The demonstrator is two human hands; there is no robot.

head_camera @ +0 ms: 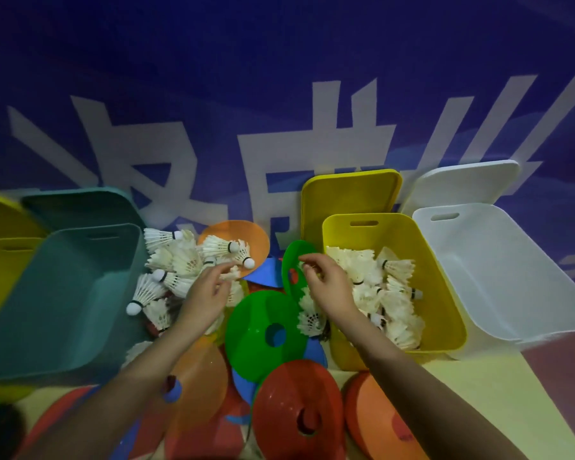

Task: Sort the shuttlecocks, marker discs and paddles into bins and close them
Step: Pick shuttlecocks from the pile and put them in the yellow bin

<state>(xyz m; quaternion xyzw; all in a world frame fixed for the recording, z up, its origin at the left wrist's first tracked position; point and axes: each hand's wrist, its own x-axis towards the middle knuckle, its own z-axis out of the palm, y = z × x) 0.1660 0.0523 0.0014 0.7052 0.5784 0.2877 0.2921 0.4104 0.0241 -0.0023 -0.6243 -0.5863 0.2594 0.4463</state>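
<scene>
My left hand (204, 295) reaches into the pile of shuttlecocks (171, 263) on the floor. My fingers are spread a little and curl over the feathers. I cannot tell if they hold one yet. The pile sits between the teal bin (63, 293) and the orange disc (243, 240). Most shuttlecocks lie on their sides. One by the teal bin (143, 295) points its white round tip down and to the left, with its feathers up and to the right. Two on the orange disc point their tips to the right.

My right hand (329, 287) is just left of the yellow bin (445, 293). Its fingers are pinched close, and something small and white shows at their tips. It is too small for me to tell what it is. The hand is in front of a green disc (296, 257) that stands up on its edge.

The yellow bin is open and has many shuttlecocks (385, 287) in it, lying all ways. Its yellow lid (349, 194) stands up behind it. The white bin (512, 277) is open, and I see nothing in it. Its white lid (462, 184) leans behind it. The teal bin is open too, and its inside looks bare.

More discs lie near me: a flat green one (263, 330), a red one (296, 410), and blue and orange ones.
</scene>
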